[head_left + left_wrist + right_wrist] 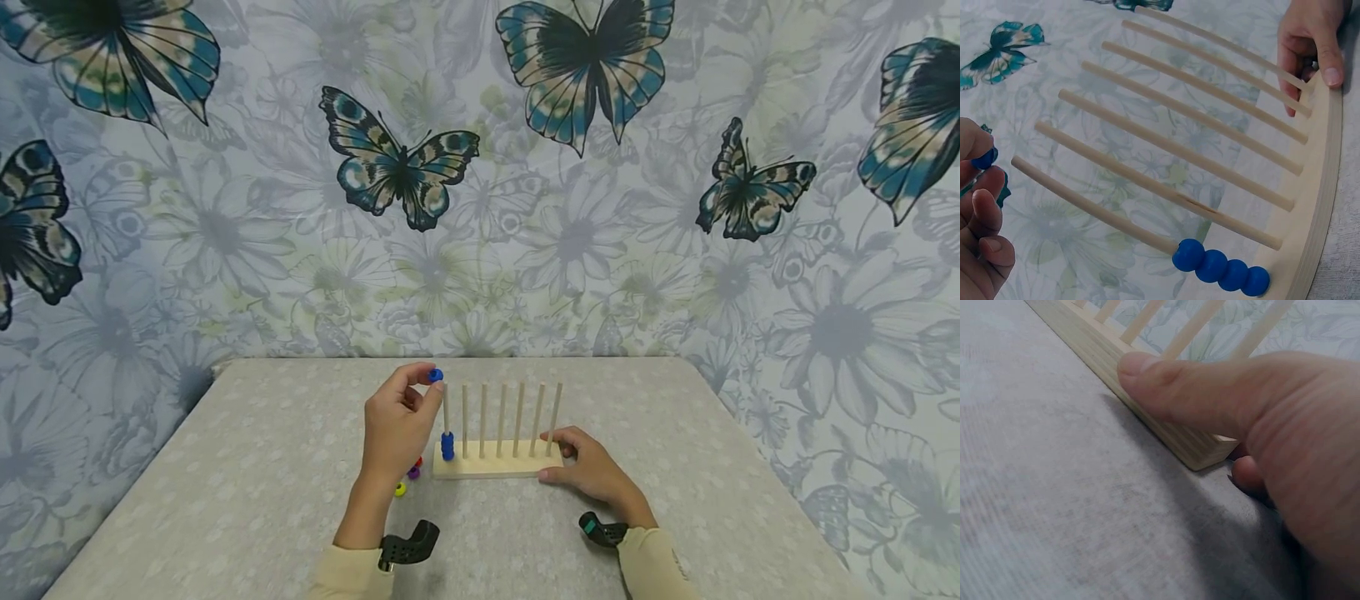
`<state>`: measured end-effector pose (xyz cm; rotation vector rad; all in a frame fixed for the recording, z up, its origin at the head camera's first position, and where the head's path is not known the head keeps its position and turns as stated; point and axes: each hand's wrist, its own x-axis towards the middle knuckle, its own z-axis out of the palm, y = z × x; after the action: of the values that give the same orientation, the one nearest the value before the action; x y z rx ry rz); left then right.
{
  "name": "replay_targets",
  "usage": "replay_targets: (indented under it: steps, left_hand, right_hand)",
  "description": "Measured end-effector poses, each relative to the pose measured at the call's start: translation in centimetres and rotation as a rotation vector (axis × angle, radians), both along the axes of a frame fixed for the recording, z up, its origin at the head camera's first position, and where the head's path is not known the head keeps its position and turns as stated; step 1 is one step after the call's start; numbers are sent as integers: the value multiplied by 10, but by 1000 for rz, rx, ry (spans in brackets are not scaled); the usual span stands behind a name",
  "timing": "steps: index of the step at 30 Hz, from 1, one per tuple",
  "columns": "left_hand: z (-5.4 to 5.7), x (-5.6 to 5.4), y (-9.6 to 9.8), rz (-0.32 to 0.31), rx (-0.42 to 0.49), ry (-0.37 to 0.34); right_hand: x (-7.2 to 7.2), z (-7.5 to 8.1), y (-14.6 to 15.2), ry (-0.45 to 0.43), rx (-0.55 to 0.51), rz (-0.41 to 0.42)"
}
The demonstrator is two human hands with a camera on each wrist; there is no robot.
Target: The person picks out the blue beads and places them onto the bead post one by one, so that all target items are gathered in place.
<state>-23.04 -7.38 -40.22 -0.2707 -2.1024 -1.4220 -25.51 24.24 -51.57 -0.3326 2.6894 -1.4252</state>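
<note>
A wooden peg stand (487,471) with a row of several upright pegs rests on the table. Several blue beads (1213,267) are stacked at the foot of its leftmost peg (1091,203). Thumb and forefinger of my left hand (393,429) pinch another blue bead (436,375) close beside that peg's top; in the left wrist view a small gap separates bead and peg tip. The other pegs carry no beads. My right hand (592,473) grips the right end of the base, thumb (1166,384) along its front side and the other fingers behind.
Red (418,462), purple (414,472) and yellow beads (401,489) lie on the table left of the stand, partly hidden by my left hand. A light patterned cloth (262,467) covers the table. Behind it rises a butterfly-patterned wall (480,275).
</note>
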Motion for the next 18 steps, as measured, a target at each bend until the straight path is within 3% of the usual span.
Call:
replay_targets:
  steps: [18]
  left_hand:
    - [-1, -2, 5, -17, -45, -22]
  right_hand:
    - [0, 2, 1, 0, 19, 0]
